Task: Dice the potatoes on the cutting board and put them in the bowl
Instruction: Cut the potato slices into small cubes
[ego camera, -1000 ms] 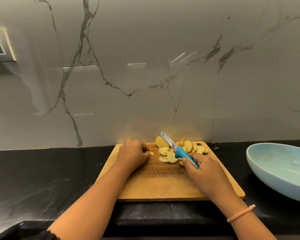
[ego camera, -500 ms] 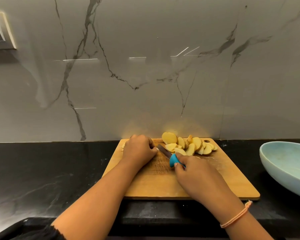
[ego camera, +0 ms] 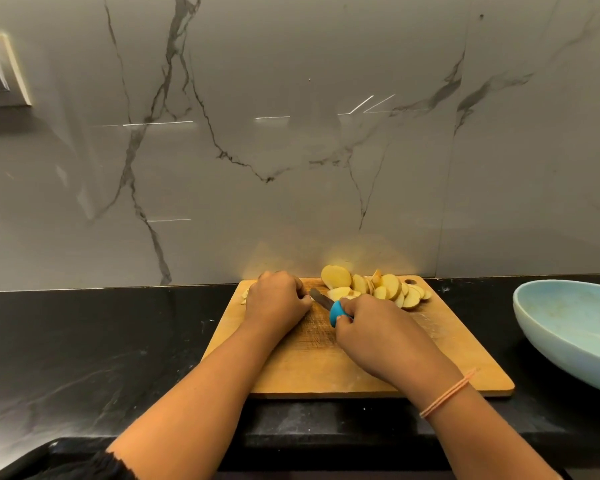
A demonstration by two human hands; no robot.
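Right hand (ego camera: 378,337) grips the knife (ego camera: 335,311) by its blue handle. The blade runs toward 10 o'clock and ends just beside the left hand (ego camera: 278,303), whose fingers curl down on the cutting board (ego camera: 326,372); whatever they pin is hidden. Potato slices (ego camera: 378,287) fan along the board's far edge at 12–1 o'clock from the right hand, which is the nearer one, and the bowl (ego camera: 568,327) sits off-board at 3 o'clock with no potato visible in it.

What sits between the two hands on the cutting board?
Head view: the knife blade, reaching from the right hand toward the left hand, over the cutting board.
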